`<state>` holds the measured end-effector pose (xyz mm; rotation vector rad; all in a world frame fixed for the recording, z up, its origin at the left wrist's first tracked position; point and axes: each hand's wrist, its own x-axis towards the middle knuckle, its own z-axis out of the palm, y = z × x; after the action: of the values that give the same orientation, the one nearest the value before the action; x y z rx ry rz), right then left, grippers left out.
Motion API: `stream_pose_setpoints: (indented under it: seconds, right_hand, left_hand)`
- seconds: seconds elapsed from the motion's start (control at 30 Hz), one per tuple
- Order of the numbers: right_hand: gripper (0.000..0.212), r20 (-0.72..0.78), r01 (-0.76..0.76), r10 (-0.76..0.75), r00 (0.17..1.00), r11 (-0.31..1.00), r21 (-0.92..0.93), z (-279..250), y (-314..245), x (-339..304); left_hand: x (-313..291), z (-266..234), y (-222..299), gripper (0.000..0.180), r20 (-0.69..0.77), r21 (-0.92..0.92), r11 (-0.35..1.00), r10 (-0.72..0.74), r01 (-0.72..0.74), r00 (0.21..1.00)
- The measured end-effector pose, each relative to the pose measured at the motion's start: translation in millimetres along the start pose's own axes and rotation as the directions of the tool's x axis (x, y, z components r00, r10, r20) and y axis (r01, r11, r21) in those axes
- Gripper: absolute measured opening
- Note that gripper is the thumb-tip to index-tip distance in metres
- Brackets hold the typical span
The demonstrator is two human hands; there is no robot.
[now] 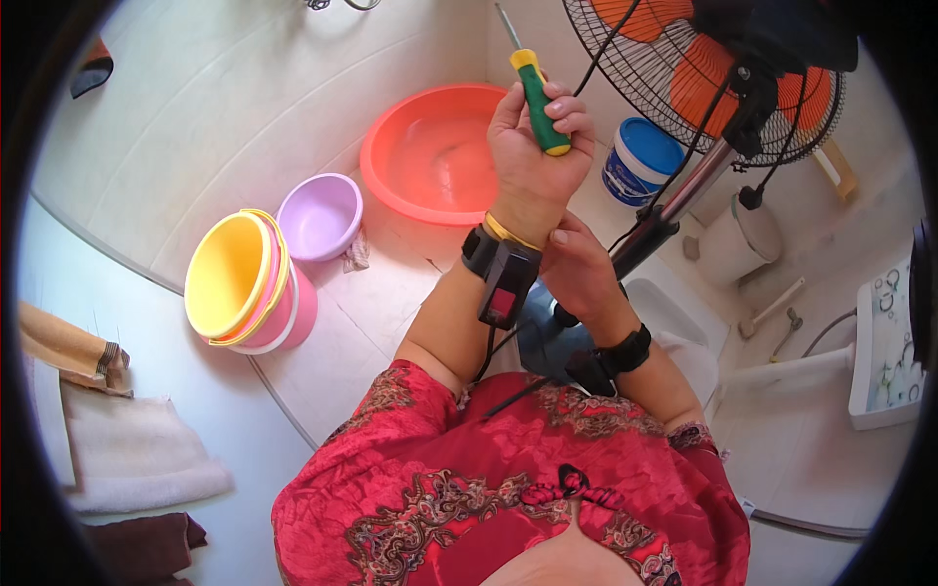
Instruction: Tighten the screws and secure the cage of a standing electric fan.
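Observation:
My left hand (pixel 542 161) is raised, palm toward me, with its fingers curled around a screwdriver (pixel 540 112). The screwdriver has a green and yellow handle, and its metal shaft points up and to the left. A black device (pixel 510 283) with a red patch is strapped to my left wrist, below a yellow band (pixel 510 232). Close against that wrist is my right hand (pixel 576 269); its thumb shows, but most of its fingers are hidden behind the left wrist. A black strap (pixel 625 352) circles my right wrist.
A standing fan (pixel 699 83) with orange blades rises at the right, its pole (pixel 674 210) beside my right hand. Beyond my hands lie a red basin (pixel 386 161) and a blue-lidded bucket (pixel 625 181). Leftward are a purple basin (pixel 318 220) and stacked buckets (pixel 227 278). A sink (pixel 870 405) stands right.

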<state>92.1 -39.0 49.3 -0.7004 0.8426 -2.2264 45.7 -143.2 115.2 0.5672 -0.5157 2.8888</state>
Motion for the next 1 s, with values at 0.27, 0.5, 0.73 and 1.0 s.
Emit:
stream_pose_setpoints:
  seconds: [0.27,0.5,0.73,1.0]
  right_hand:
    - [0.042,-0.023,-0.049,0.049,0.999,0.998,-0.043,9.2,-1.1,-0.4]
    - [0.043,-0.115,-0.065,0.039,0.993,0.970,-0.235,9.0,0.5,-1.7]
    - [0.034,-0.069,-0.107,0.094,0.993,0.971,-0.216,11.0,-1.8,-0.8]
    - [0.033,-0.102,-0.058,0.061,0.993,0.998,0.029,21.1,-4.0,-5.8]
  left_hand:
    - [0.5,9.8,-3.2,0.018,0.025,-0.062,0.998,0.003,-0.001,1.000]
    - [6.3,14.7,-9.5,0.018,0.071,-0.052,0.999,0.003,0.001,0.997]
    - [15.5,12.9,-14.4,0.016,0.088,0.076,0.997,0.026,-0.033,0.996]
    - [25.2,-5.6,-12.4,0.016,-0.076,0.054,0.998,0.027,-0.023,0.997]
